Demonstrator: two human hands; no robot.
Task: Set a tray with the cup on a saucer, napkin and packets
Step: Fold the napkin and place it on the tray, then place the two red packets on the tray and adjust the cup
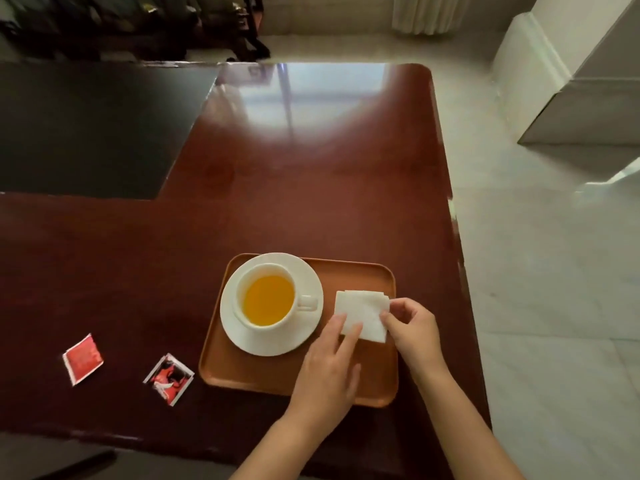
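Note:
A brown wooden tray (353, 271) lies near the table's front right. On its left half a white cup (266, 299) of yellow drink stands on a white saucer (304, 271), handle pointing right. A folded white napkin (360, 310) lies on the tray's right half. My left hand (329, 368) presses two fingertips on the napkin's near left corner. My right hand (412, 330) pinches the napkin's right edge. Two packets lie on the table left of the tray: a red packet (83, 359) and a red-and-black packet (169, 378).
The dark red glossy table (311, 209) ends just right of the tray, with pale floor (554, 306) beyond. A dark panel (90, 129) covers the far left of the table.

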